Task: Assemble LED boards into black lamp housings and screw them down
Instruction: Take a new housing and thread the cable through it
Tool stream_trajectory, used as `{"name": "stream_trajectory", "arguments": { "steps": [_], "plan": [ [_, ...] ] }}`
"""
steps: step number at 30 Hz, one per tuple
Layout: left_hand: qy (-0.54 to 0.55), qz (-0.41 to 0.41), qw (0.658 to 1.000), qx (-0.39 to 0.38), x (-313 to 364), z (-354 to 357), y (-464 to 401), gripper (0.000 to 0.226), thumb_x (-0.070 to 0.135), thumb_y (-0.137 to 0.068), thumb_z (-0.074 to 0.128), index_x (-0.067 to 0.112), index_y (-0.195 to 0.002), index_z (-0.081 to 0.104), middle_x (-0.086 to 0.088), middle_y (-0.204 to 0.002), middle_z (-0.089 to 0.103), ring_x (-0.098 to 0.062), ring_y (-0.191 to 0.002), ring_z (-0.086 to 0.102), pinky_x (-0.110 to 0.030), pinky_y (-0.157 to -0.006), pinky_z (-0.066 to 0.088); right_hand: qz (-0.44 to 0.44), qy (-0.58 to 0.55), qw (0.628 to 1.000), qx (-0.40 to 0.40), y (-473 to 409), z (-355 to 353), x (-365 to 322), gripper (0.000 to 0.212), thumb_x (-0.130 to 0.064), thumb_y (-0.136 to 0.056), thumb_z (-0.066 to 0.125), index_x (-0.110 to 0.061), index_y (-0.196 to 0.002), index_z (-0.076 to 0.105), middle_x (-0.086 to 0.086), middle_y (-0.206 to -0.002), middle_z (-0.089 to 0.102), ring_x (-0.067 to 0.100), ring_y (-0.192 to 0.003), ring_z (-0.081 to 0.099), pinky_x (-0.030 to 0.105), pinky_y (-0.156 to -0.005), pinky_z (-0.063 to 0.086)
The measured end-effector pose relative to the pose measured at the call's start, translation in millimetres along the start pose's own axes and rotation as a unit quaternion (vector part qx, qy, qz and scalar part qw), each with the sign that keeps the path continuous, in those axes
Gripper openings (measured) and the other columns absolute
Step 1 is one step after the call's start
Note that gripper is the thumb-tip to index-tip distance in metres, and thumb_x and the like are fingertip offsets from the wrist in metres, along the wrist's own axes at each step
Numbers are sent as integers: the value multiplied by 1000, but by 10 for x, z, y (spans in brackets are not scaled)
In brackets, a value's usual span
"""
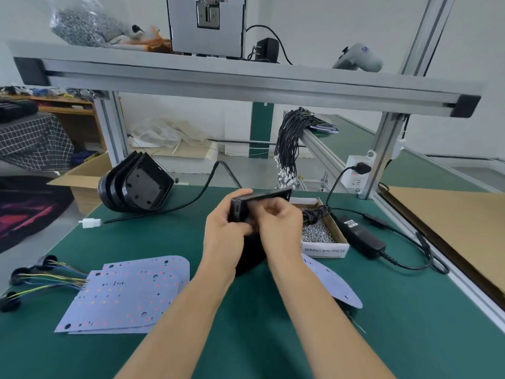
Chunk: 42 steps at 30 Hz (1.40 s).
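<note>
Both hands hold one black housing [247,207] tilted above the worktop [246,337]: left hand [225,236] grips its end, right hand [281,222] pinches its edge.

Bright even light, soft shadows, wide-angle bending at edges

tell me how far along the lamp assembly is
Nothing looks finished. In hand: left hand and right hand grip one black plastic lamp housing above the green mat. Left: stacked white LED boards, nested empty black housings, cardboard box of silver screws.
</note>
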State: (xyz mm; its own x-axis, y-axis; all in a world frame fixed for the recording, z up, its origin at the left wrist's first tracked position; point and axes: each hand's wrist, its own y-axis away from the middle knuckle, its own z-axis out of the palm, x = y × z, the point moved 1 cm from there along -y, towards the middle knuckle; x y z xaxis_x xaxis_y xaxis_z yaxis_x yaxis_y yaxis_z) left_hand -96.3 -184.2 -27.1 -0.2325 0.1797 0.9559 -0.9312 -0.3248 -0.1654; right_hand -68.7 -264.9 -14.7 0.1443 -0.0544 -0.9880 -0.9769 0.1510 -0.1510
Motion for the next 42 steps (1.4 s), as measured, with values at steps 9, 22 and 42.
{"name": "stream_trajectory", "arguments": {
  "steps": [9, 22, 42],
  "plan": [
    [16, 8, 1000, -21, -21, 35, 4, 75, -25, -66, 36, 33, -104, 66, 4, -83, 73, -11, -72, 65, -22, -58, 53, -46, 46, 995, 80, 33, 76, -54, 13, -10, -81, 71, -15, -70, 67, -1, -68, 68, 19, -67, 63, 37, -70, 53],
    [108, 4, 993, 46, 77, -146, -141, 24, 2, -86, 64, 21, -81, 78, -5, -83, 74, -19, -77, 68, -37, -81, 57, -65, 129, 986, -78, -502, -646, -441, 11, -20, -91, 61, -21, -87, 71, -13, -70, 60, -1, -59, 48, 16, -58, 38],
    [66, -68, 980, -173, 89, -354, 72, 42, 32, -77, 73, 13, -114, 68, -7, -106, 72, -20, -93, 67, -32, -82, 54, 115, -1, 985, -126, -738, -245, 79, 27, -8, -93, 60, -3, -67, 52, 7, -57, 44, 7, -36, 40, 16, -42, 34]
  ]
}}
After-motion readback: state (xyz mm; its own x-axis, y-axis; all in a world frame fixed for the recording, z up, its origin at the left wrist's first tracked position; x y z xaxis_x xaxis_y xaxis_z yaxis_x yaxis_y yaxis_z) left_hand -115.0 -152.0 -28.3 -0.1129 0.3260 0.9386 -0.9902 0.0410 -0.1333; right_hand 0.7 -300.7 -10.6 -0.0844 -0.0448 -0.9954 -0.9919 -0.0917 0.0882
